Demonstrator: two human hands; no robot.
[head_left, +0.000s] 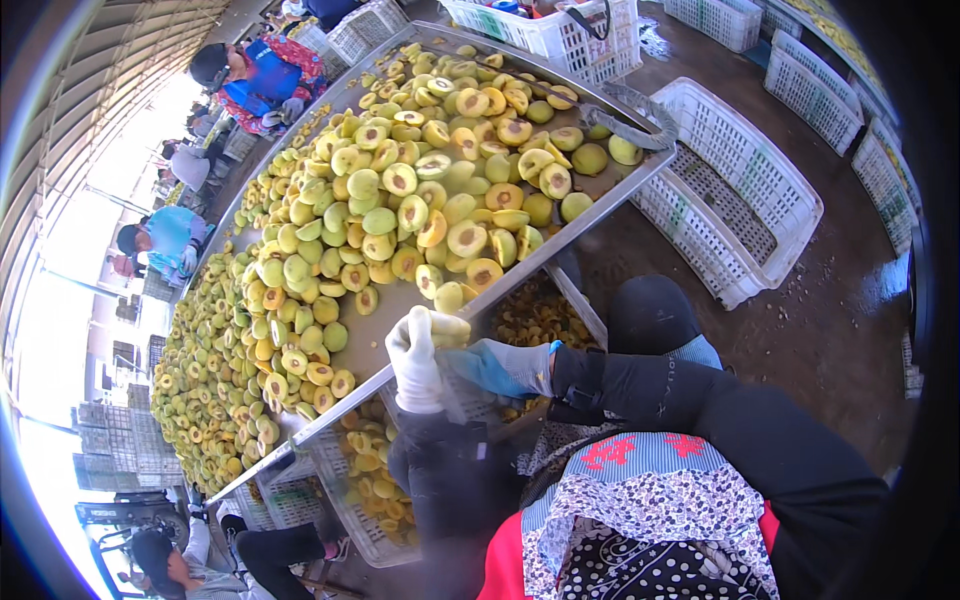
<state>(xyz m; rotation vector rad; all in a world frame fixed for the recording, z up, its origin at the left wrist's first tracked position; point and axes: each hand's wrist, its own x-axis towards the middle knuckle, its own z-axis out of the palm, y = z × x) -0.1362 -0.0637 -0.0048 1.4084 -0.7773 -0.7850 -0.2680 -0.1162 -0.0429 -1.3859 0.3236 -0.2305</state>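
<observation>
My left hand (415, 362), in a white glove, is closed in a pinch just off the near edge of a metal-rimmed table (560, 240). A pale yellowish patch shows at its fingertips, but whether this is fruit or stained glove is unclear. Close beside it on the right, my right hand (508, 368) wears a blue and grey glove. Its fingers are curled in and blurred, and what they hold is hidden. Halved yellow-green peaches (400, 180), many with brown hollows or pits, lie heaped on the table beyond both hands.
Under the table edge stand a crate of fruit pieces (375, 490) and a heap of cut scraps (540, 320). At right, a white plastic crate (735, 190) rests on the dark wet floor (770, 340). Other people work along the far side, one in a red patterned top (300, 65).
</observation>
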